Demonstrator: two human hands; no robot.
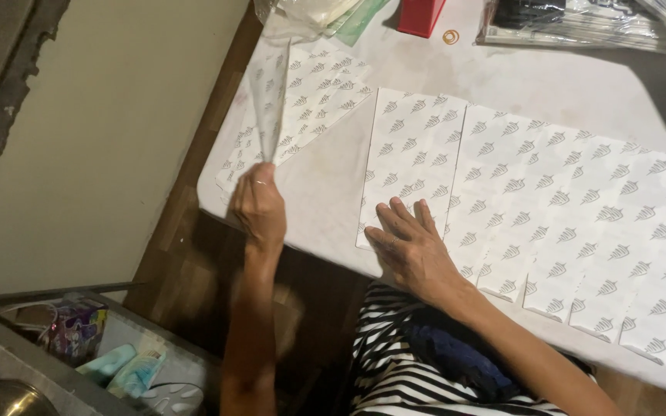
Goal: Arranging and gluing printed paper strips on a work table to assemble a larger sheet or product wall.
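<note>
My left hand (260,204) is raised at the table's near-left edge and pinches the lower end of a thin white sheet (270,100) printed with small grey leaf marks; the sheet stands upright and bends a little. Flat on another such sheet (414,146), with fingers spread, rests my right hand (410,243). That sheet is the left end of a row of overlapping patterned sheets (580,223) running to the right across the white table (325,192).
A loose pile of the same sheets (317,96) lies behind the raised one. At the far edge are clear plastic bags (302,15), a red box (419,15), an orange ring (451,36) and plastic-wrapped packs (580,27). An open bin of bottles (117,362) sits lower left.
</note>
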